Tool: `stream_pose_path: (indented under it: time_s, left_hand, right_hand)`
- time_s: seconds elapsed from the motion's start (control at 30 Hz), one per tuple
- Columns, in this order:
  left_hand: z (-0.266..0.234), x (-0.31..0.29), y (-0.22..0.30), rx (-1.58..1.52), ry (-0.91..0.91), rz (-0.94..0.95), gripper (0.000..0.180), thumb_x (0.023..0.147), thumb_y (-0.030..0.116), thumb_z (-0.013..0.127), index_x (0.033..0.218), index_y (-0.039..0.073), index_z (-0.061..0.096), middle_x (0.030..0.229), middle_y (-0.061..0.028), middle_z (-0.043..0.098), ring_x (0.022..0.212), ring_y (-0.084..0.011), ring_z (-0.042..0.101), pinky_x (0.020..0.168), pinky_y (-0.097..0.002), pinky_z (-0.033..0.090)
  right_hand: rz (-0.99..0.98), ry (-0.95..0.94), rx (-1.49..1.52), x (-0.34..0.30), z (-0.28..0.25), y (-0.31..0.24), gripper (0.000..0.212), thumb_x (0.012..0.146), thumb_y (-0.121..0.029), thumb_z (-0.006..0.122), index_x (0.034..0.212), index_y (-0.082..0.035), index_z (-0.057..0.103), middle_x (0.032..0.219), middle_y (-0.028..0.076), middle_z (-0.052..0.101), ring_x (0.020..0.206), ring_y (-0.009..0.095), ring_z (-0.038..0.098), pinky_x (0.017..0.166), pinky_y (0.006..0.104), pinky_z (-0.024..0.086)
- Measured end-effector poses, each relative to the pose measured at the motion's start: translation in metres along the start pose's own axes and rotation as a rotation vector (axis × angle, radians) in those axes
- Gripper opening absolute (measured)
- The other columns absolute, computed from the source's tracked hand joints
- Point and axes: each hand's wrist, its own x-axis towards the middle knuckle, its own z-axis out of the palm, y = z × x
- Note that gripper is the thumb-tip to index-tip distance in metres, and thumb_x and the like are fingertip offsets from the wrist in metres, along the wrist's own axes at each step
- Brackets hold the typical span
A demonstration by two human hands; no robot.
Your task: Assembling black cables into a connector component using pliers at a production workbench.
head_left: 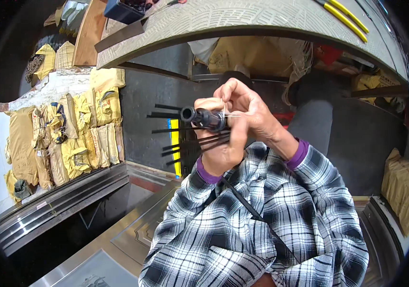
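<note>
A grey worktop with a rubbed, patterned surface curves across the far side of the scene, beyond my hands. On it, a small blue box sits at the far left, a flat dark metal strip lies near it at the edge, and a tool with yellow handles lies at the far right. Off to my left, many yellow-brown wrapped parcels lie packed in rows, and more wrapped bundles are stacked at the right. The dark floor shows between the worktop and me, with a blue-and-yellow strip just left of my hands.

The black ribbed frame, which looks like part of an umbrella, is held up in front of my chest, on the near side of the worktop. Its long axis runs roughly left to right; the round, hollow end of its central tube points left, and its thin black ribs fan out leftward on both sides of that tube.

My left hand is closed around the frame from the near side, ribs passing by its fingers. My right hand is partly curled, its fingers bent close against the right end of the tube, where fine white strands show; I cannot tell exactly what its fingertips pinch.
</note>
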Motion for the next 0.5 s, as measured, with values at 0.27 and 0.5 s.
stream_pose_path:
  time_s: [0.27,0.5]
  left_hand:
    - [0.022,0.006,-0.007,-0.110,0.110,-0.038,0.033,0.074,-0.004,0.051,0.105,-0.002,0.040,0.094,-0.0109,0.042,0.075,-0.0140,0.046,0.067,-0.0271,0.041]
    - [0.014,0.019,-0.001,-0.015,-0.187,-0.040,0.015,0.080,-0.008,0.051,0.090,-0.001,0.041,0.086,-0.0093,0.043,0.066,-0.0134,0.055,0.060,-0.0252,0.048]
  right_hand:
    - [-0.146,0.019,-1.021,-0.014,-0.014,-0.097,0.033,0.073,-0.003,0.066,0.103,-0.001,0.054,0.102,0.008,0.055,0.095,0.015,0.053,0.082,0.0299,0.043]
    - [-0.516,0.640,-2.426,0.008,-0.100,-0.246,0.031,0.083,-0.029,0.060,0.100,-0.004,0.053,0.103,0.014,0.059,0.095,0.030,0.056,0.078,0.0365,0.044]
